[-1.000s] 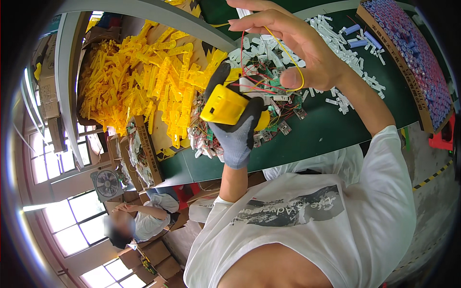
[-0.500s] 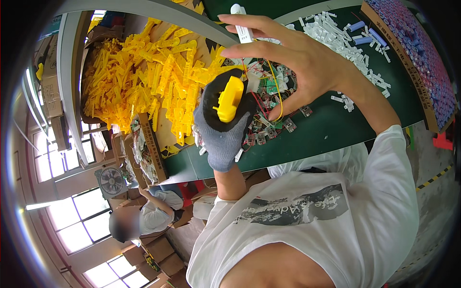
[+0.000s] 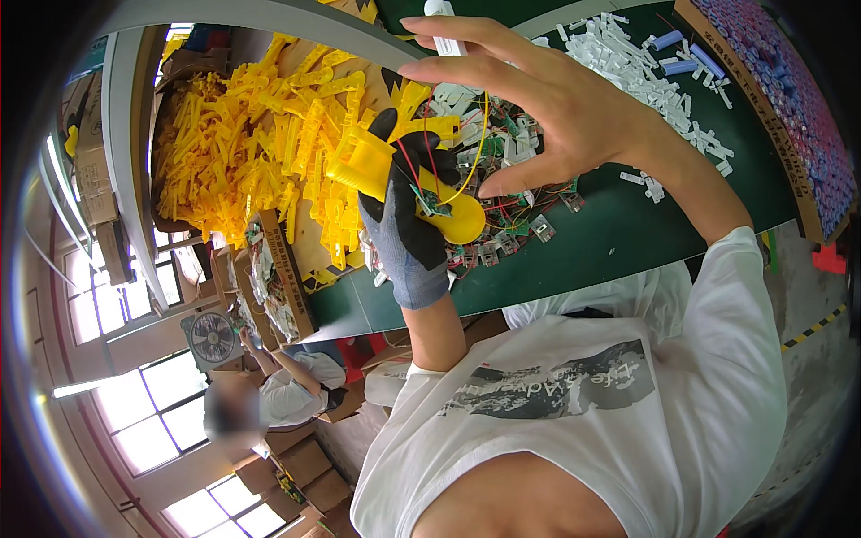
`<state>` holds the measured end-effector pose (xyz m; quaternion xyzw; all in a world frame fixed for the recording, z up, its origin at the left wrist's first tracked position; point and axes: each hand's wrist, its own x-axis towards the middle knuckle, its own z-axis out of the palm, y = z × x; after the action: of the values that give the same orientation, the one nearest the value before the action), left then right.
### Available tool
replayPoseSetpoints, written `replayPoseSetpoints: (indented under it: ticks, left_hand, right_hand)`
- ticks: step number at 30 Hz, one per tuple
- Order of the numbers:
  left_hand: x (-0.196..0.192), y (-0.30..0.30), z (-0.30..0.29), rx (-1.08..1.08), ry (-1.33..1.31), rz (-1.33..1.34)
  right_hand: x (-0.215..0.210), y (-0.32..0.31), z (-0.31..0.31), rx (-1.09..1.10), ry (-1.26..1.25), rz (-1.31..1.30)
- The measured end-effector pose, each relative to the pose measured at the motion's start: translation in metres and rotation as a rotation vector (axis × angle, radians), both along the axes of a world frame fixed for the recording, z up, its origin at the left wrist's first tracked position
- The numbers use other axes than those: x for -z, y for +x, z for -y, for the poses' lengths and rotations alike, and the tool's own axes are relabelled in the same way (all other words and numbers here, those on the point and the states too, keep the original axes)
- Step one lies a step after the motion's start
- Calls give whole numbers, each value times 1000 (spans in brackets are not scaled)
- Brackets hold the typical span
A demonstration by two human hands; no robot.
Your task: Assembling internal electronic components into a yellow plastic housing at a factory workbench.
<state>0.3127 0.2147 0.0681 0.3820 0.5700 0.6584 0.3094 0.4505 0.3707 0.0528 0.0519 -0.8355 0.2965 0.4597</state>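
- Glove hand first: my left hand (image 3: 408, 238), in the grey and black glove, is wrapped around the yellow shell (image 3: 395, 179), fingers curled tight on it. It's up above the near edge of the green table (image 3: 619, 242).
- Compared with half a second back, the shell has turned in my grip. Then I was looking at its flat side head on; now the square end points up-left and the round end (image 3: 466, 220) sits low right.
- There's a little green board (image 3: 432, 202) sitting on the shell now, with red and yellow wires (image 3: 480, 143) looping up off it. Earlier the wires were mostly behind my fingers.
- My right hand (image 3: 547, 99) is bare, fingers spread wide and arched over the shell. The thumb reaches down toward the round end, just beside it. A white stick (image 3: 446, 27) pokes up behind my index finger, same as before; can't tell how I'm gripping it.
- That hand has shifted a bit right and opened more than in the last frame.
- Under my hands the table has a tangle of boards (image 3: 520, 215) with wires.
- White clips (image 3: 628, 63) are scattered further out, and the big heap of yellow parts (image 3: 260, 152) is off to my left.
- Tray of cells (image 3: 789, 81) at the far right edge.
- Another person (image 3: 269, 394) is sitting off at the lower left.
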Motion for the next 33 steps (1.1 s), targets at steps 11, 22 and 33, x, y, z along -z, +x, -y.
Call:
replayPoseSetpoints:
  ticks: [11, 22, 33]
  left_hand:
    - [9, -8, -1, 15, 61, 49]
    - [4, 8, -10, -92, 9, -759]
    - [-20, 21, -5, -237, 11, -1245]
  right_hand:
    - [-12, 4, 3, 67, 8, -344]
    - [-15, 32, 44, -181, -95, -754]
    - [-6, 10, 28, 8, -437, -398]
